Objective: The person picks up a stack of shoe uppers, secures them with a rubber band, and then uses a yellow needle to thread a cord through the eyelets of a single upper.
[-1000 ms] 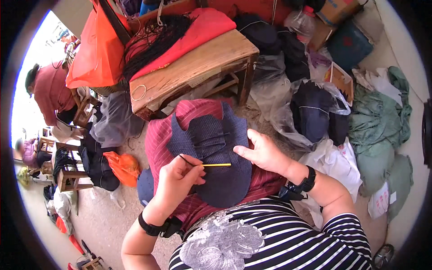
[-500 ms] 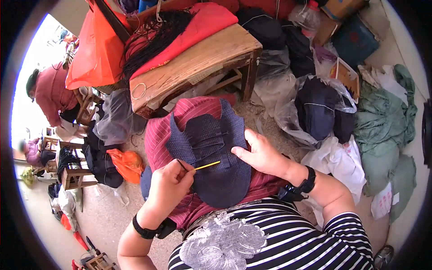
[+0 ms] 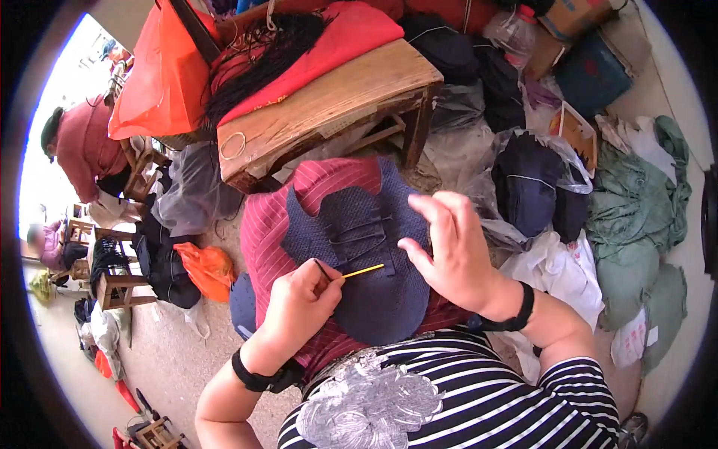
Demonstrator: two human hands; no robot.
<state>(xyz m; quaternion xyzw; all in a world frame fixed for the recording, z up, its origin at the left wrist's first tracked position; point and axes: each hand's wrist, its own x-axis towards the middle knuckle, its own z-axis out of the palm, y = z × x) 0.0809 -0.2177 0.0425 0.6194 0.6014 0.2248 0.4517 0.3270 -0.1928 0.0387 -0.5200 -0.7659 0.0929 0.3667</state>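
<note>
A dark blue textured fabric piece [image 3: 381, 314] with a notched top and rounded lower end lies across my lap. Dark cords cross a smaller patch in its middle. My left hand [image 3: 303, 299] is closed in a pinch over its left side. From those fingers a thin yellow stick [image 3: 364, 272] points right across the fabric, along with a dark strand; the stick's other end is hidden in my grip. My right hand [image 3: 456, 251] hovers over the right edge of the fabric, thumb and fingers apart, with nothing in it.
Ahead stands a wooden bench [image 3: 329, 90] bearing a red cloth [image 3: 359, 26] and a bundle of black cords [image 3: 269, 60]. Dark fabric in a plastic bag [image 3: 527, 183] and a green cloth heap [image 3: 636, 217] lie right. Another person [image 3: 86, 150] bends at far left.
My right hand has lifted off the fabric's right edge and opened its fingers. My left hand, with the yellow stick, and the fabric have shifted slightly right in view.
</note>
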